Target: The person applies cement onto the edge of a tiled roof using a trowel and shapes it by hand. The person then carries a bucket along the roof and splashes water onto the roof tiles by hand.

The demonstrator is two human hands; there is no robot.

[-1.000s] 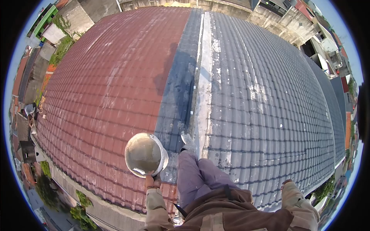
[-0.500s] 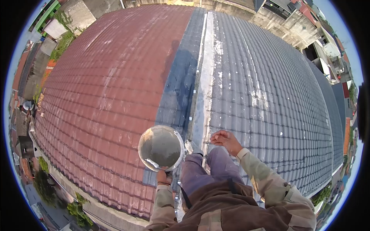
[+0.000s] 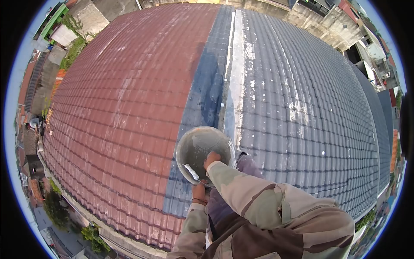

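Note:
A round bucket (image 3: pixel 180 148) with grey wet material inside is in front of my body, over the seam between red and blue-grey roof tiles. My left hand (image 3: pixel 199 192) grips its near rim from below. Reaching into the bucket, my right hand (image 3: pixel 211 159) is closed; whatever its fingers hold is hidden. A white object (image 3: pixel 191 172) lies along the bucket's inner left side near my left hand. The pale ridge strip (image 3: pixel 235 82) runs away from me beyond the bucket.
Red tiles (image 3: pixel 125 112) slope down on the left and grey tiles (image 3: pixel 293 108) on the right. A person (image 3: pixel 34 123) is at the far left roof edge. Walls and neighbouring buildings (image 3: pixel 323 26) stand beyond the roof.
The bucket has moved right and in front of my legs with my left hand on it. My right hand came up from my right side, open, then went into the bucket and closed.

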